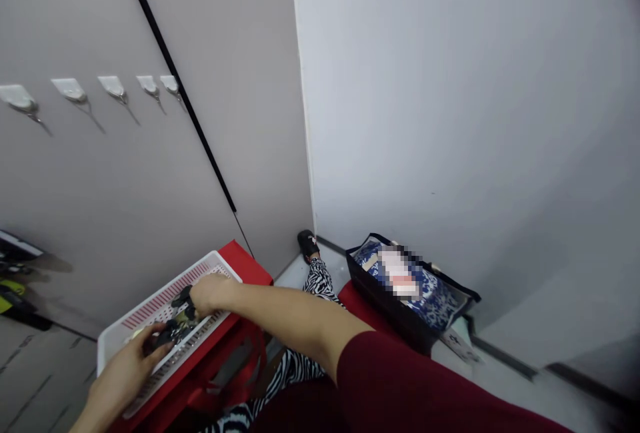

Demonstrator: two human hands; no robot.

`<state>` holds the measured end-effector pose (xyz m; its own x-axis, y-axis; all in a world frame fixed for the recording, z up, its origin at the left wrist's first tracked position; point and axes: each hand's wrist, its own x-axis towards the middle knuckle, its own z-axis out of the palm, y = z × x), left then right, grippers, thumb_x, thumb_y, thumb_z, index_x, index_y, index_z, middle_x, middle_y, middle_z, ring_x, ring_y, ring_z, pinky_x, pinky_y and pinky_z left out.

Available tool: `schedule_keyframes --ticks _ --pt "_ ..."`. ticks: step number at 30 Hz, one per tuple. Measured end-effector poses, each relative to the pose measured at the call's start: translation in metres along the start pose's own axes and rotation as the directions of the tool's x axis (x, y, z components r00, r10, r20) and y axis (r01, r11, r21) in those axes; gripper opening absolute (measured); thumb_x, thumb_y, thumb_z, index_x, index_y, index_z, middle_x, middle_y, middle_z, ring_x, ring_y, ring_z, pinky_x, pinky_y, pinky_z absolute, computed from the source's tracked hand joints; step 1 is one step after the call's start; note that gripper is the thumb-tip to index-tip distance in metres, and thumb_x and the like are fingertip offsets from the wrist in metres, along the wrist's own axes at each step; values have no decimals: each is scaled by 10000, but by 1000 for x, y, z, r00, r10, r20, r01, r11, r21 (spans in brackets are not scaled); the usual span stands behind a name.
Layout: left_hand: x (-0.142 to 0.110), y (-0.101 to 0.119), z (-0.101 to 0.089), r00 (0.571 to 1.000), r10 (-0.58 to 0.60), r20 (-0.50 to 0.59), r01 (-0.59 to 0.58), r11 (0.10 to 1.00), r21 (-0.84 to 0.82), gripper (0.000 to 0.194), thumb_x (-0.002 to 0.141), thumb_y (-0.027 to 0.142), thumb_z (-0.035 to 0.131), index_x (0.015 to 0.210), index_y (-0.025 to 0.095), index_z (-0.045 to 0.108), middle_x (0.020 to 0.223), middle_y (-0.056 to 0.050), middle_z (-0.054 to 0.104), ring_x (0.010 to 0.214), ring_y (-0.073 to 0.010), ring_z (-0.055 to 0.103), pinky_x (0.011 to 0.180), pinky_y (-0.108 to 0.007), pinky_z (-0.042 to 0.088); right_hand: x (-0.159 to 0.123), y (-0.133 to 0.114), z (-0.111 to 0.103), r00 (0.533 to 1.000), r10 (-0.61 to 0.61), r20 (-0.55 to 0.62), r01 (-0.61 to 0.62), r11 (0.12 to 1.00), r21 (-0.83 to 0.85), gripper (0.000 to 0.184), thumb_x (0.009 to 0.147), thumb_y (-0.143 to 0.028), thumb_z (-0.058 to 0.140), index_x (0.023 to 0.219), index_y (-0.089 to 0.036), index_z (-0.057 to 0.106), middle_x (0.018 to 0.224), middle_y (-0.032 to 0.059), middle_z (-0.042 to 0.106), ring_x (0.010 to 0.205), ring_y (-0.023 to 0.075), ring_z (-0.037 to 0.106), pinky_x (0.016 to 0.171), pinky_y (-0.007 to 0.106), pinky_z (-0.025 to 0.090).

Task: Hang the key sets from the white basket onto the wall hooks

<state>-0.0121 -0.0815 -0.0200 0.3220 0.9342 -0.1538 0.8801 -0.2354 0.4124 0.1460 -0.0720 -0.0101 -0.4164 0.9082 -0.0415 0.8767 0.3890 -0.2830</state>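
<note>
A white plastic basket (113, 343) with slotted sides stands at the lower left on a red surface. Inside it lies a bunch of small dark and olive-green items (184, 318), too small to name. My left hand (127, 363) reaches over the near-left end, its thumb and fingers curled round a dark part of the bunch (165, 336). At the basket's far end, my right hand (213, 293) is closed against a dark piece (183, 296); its fingertips are mostly hidden.
Several white hooks (114, 86) are fixed to the grey cabinet front on the left. A blue patterned bag (435, 293) with black edges stands against the white wall. My foot in a black shoe (307, 244) is in the corner. Yellow-green and black gear (17, 296) sits far left.
</note>
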Motion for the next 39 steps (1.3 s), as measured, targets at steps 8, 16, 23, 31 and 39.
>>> schedule_keyframes --ticks 8,16,23,31,39 --pt "-5 15 -7 985 -115 -128 25 832 -554 217 486 303 503 646 156 516 606 4 572 564 -130 512 545 -223 382 -3 -3 -12 974 218 -66 -184 923 338 231 555 -148 482 758 -147 590 734 30 611 659 126 539 521 161 385" --pt "-4 13 -22 973 -207 -99 4 450 -893 177 496 183 526 658 140 467 530 44 503 461 -43 471 470 -154 336 14 4 -16 989 96 -111 -35 892 451 343 607 -131 370 907 -130 536 684 39 587 508 74 495 428 148 340" --pt "-15 19 -36 996 -53 -78 -50 408 -912 186 531 214 541 683 144 460 604 28 535 512 -43 488 461 -141 318 3 -15 -12 988 -141 -67 146 686 713 391 546 -81 382 885 -179 550 655 -35 562 536 57 435 492 152 317" --pt "-19 21 -56 990 24 -137 -137 361 -922 221 525 222 550 700 141 442 664 -2 564 548 -61 495 517 -172 341 -3 -25 -28 993 -71 93 -53 437 898 166 526 -130 430 672 -146 505 514 -45 479 446 39 416 398 135 296" --pt "-22 17 -69 976 24 -216 -196 522 -830 227 529 116 488 748 137 434 603 28 529 540 -52 473 522 -163 331 -3 -34 -43 1000 13 -6 1 387 922 117 566 -135 399 669 -146 454 416 -59 441 372 36 400 346 131 248"
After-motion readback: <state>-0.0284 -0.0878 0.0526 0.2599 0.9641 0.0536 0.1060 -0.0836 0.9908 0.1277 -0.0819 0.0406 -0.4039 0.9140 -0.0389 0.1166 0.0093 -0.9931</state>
